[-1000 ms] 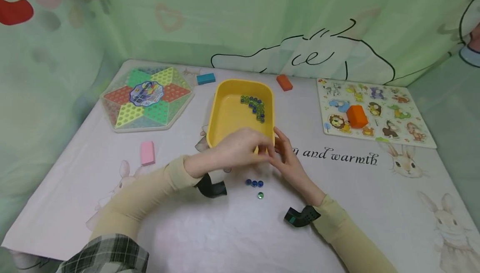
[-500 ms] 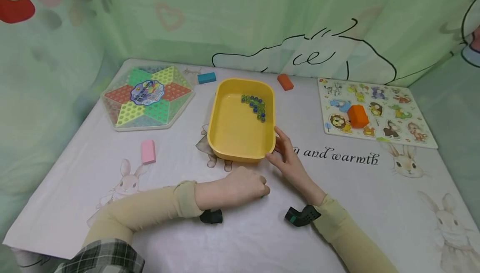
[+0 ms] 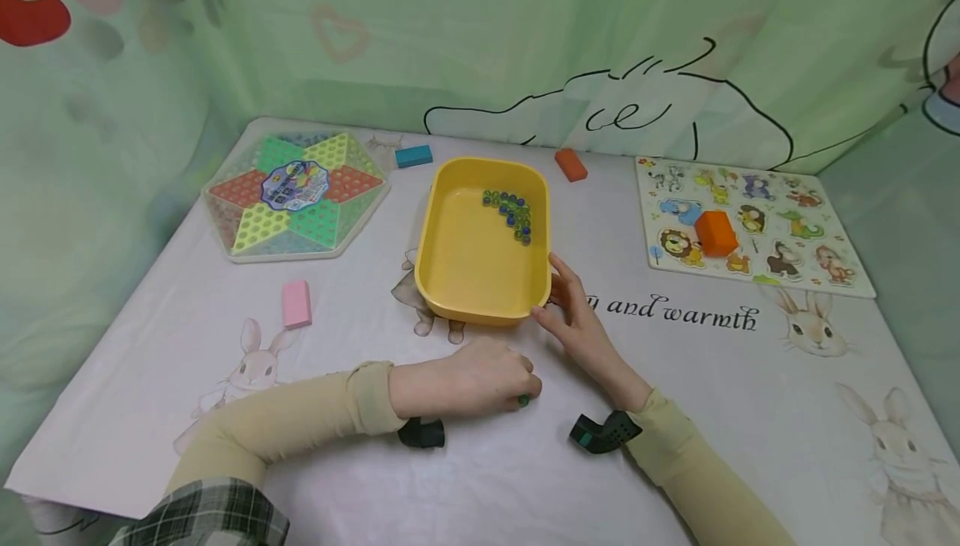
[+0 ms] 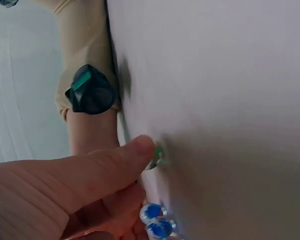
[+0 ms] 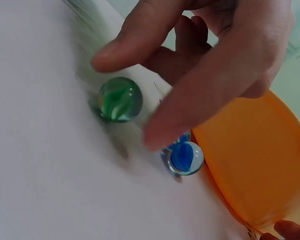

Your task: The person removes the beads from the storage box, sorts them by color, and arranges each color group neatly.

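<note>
My left hand (image 3: 476,383) is low over the table, thumb and a finger spread on either side of a green-swirled glass marble (image 5: 121,100). A gap shows between that finger and the marble; the thumb tip (image 4: 142,145) is very close to it. Blue marbles (image 5: 186,158) lie just beyond, hidden under the left hand in the head view. My right hand (image 3: 585,333) rests at the near right corner of the yellow tray (image 3: 480,279), thumb and fingertips touching its side. Green and blue marbles (image 3: 513,212) sit grouped along the tray's right side.
Left of the tray lie a Chinese checkers board (image 3: 296,196), a pink block (image 3: 296,304) and a blue block (image 3: 413,156). To the right are a red-orange block (image 3: 571,165) and an animal puzzle board (image 3: 757,229) with an orange block (image 3: 716,233) on it.
My left hand has come back from the tray's near edge to the loose marbles in front of it, and hovers by the green one. The right hand has stayed at the tray.
</note>
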Tool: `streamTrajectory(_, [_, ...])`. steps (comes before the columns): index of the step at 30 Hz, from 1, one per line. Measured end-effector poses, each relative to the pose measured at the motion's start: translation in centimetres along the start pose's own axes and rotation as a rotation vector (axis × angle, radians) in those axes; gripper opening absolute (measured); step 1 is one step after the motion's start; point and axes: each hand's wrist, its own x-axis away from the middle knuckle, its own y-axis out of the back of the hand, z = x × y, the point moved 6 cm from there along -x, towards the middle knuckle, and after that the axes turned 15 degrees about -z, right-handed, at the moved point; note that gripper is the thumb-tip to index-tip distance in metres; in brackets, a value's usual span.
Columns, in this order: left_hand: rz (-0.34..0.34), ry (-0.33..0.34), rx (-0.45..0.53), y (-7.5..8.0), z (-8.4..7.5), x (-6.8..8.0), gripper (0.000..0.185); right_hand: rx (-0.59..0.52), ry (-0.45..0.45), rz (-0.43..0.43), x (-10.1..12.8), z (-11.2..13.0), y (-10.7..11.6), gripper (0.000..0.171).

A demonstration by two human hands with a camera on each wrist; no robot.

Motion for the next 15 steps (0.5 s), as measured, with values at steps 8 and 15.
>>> streamTrajectory(8, [-0.122, 0.096, 0.353, 4.3, 2.5, -0.5, 0.023, -0.037, 0.026, 0.014, 0.1, 0.0, 0.0, 0.072])
streamTrajectory(15, [-0.299, 0.314, 0.616, 8.8, 8.2, -1.9, 0.014, -0.016, -0.003, 0.021, 0.0, -0.2, 0.0, 0.071])
